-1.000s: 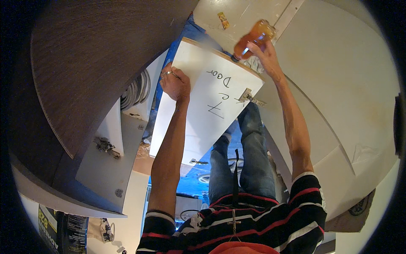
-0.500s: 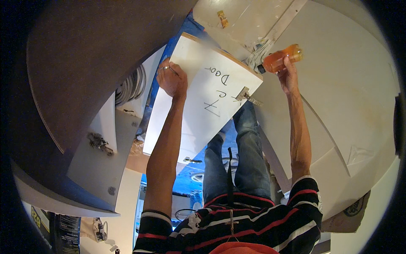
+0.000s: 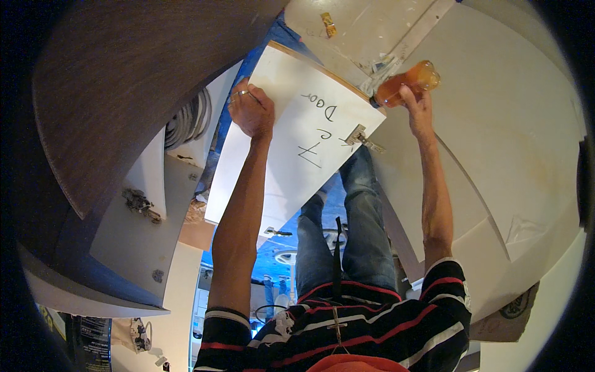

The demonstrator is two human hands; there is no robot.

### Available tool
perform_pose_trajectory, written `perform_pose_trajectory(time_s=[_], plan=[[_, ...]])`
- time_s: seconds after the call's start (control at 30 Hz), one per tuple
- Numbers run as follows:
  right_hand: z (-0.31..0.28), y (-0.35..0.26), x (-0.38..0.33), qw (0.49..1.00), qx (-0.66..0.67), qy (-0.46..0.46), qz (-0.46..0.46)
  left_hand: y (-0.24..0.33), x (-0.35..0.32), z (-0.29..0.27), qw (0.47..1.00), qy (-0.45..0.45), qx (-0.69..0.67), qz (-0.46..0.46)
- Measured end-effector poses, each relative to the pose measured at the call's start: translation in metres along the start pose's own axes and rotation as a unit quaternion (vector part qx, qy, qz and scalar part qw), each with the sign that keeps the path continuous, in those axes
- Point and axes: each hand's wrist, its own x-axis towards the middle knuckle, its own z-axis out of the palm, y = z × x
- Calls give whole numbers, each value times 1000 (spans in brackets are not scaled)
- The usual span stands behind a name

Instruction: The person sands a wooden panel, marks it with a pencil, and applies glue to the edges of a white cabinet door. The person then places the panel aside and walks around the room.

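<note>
the right hand has carried the orange tool rightward off the white door panel.

White door panel with black handwriting; just right of it, an amber-orange translucent tool handle. Below it, blue jeans and a black shirt striped red and white.

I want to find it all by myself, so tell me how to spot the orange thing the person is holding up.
Start at the big white cabinet door with handwriting on it, held at its far left edge by the left hand. Go to its far right corner, past the metal hinge. There the right hand holds an orange see-through bottle, the only orange, glassy thing among white panels.
</note>
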Motion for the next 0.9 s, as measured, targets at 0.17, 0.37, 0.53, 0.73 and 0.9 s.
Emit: perform_pose_trajectory(time_s=[0.17,0.37,0.53,0.73,0.9], plan=[[40,-13,9,994,-30,-61,-82,3,0,-2,997,-60,8,-53],[1,-11,-12,999,-35,-15,-25,4,1,-3,999,-40,7,-32],[-16,-5,-13,1000,-18,13,16,7,1,-5,996,-62,0,-62],[5,8,13,999,-28,-24,-20,4,0,-2,999,-37,7,-24],[-22,-1,-7,999,-19,18,26,3,1,-2,999,-40,-2,-31]])
